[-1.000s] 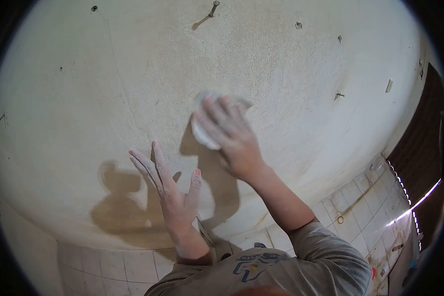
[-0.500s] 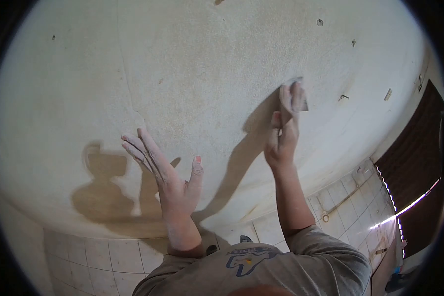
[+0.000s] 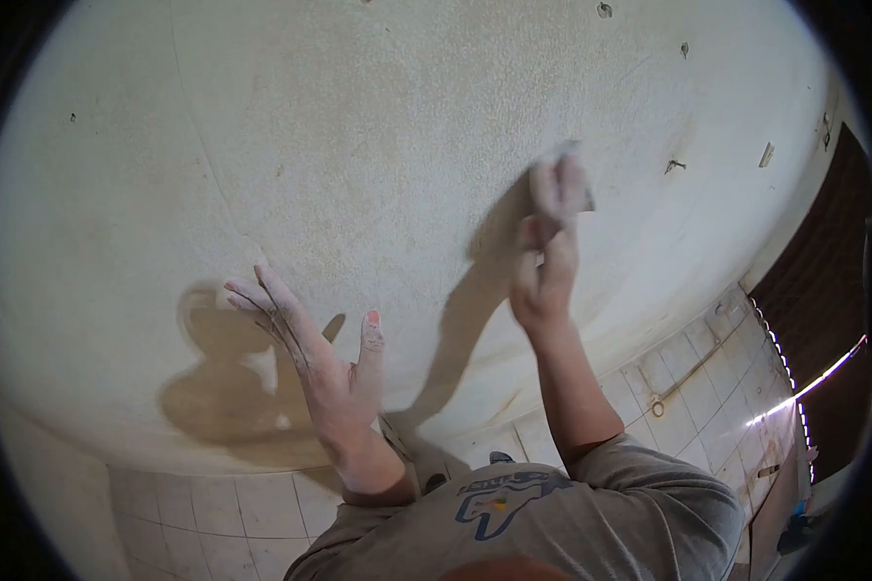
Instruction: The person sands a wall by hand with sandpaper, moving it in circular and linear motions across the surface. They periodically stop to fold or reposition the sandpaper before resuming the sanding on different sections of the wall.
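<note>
A pale, rough-textured wall (image 3: 388,145) fills most of the view. My right hand (image 3: 546,266) presses a thin grey piece of sandpaper (image 3: 588,200) against it, right of centre. Motion smears the fingertips, and the sheet's corners stick out past them. Left of centre, my left hand (image 3: 331,373) is open, its fingers stretched up close to the wall and its thumb apart. It holds nothing. Whitish dust coats the fingers of both hands.
A metal hook (image 3: 675,166) and a small plate (image 3: 766,155) stick out of the wall at the right. Pale floor tiles (image 3: 247,508) lie below. A dark brown panel (image 3: 824,290) with bright light at its edge stands at far right.
My right hand with the sandpaper has shifted down and left relative to the hook on the wall. The view has tilted slightly. My left hand remains open near the same crack.
</note>
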The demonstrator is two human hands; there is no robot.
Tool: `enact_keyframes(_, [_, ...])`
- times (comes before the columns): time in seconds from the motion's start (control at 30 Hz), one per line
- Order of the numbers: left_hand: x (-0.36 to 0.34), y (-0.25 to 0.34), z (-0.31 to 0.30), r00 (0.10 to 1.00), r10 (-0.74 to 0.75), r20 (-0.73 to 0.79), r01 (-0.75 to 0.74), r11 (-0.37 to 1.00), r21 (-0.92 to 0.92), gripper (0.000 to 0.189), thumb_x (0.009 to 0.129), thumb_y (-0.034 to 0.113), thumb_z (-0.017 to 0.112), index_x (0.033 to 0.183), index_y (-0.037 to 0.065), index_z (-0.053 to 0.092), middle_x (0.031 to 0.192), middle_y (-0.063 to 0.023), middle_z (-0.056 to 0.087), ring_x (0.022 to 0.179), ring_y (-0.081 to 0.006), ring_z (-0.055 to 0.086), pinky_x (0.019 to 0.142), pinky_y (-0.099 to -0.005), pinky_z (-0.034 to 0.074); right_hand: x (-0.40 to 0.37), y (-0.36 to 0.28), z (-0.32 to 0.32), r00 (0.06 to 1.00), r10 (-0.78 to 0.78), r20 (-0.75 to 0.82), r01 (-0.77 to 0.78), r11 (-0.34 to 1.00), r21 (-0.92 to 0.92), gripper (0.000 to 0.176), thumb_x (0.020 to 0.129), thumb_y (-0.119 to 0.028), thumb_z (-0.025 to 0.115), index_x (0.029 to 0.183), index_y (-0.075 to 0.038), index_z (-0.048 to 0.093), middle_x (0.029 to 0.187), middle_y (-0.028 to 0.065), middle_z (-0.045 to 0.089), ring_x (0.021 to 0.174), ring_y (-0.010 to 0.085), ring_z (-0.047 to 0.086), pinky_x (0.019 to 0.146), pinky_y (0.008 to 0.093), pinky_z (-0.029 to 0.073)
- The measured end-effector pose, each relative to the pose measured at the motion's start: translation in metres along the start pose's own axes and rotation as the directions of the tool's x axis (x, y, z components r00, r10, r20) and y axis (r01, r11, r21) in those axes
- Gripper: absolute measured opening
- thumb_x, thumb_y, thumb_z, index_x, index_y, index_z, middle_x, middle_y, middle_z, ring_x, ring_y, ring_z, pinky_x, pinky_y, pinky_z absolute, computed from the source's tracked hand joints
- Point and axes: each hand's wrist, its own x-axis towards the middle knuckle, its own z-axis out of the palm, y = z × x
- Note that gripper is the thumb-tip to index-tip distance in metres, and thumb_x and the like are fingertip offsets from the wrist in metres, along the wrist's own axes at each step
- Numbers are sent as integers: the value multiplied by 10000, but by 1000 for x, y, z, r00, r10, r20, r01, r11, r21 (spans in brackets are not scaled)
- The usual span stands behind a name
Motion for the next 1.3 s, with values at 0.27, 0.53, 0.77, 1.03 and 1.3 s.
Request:
enact_keyframes(0.27, [-4,-7,-6,998,51,-42,-57,984,-166,1137,905,527,722,1653,-5,51,1715,-290,39,1595,-455,-21,1267,-572,112,-9,-40,40,925,-240,294,252,968,-4,738,848,-27,637,1556,-183,499,1672,141,352,1532,397,334,1220,594,312])
enact_keyframes(0.53, [-6,-7,-18,996,77,-38,-85,946,-312,1087,933,410,730,1652,-12,33,1720,-274,34,1597,-440,25,1270,-567,132,2,-90,70,863,-273,425,290,957,24,641,920,15,587,1527,-183,534,1665,30,393,1540,378,327,1258,597,231])
enact_keyframes(0.77, [-1,-8,-39,999,36,30,-8,765,-644,1153,925,408,733,1645,-7,-67,1712,-293,24,1592,-438,59,1274,-553,137,7,-91,82,940,-243,238,275,955,-110,721,889,-5,615,1579,-141,454,1679,158,332,1538,404,318,1236,588,287])
enact_keyframes(1.03, [-4,-17,-46,992,103,75,-26,742,-670,1187,908,398,749,1638,-21,-89,1716,-288,-22,1598,-414,-2,1280,-526,82,13,-103,81,889,-269,370,302,953,-34,674,885,50,572,1528,-151,535,1635,101,434,1524,415,347,1241,574,286])
enact_keyframes(1.3, [-1,-19,-48,986,111,126,5,731,-682,1187,906,391,745,1618,-82,-79,1707,-304,-75,1593,-415,-93,1275,-530,-4,-57,-85,80,933,-158,322,200,974,-103,703,821,22,621,1511,-96,549,1644,182,391,1523,429,343,1207,579,325])
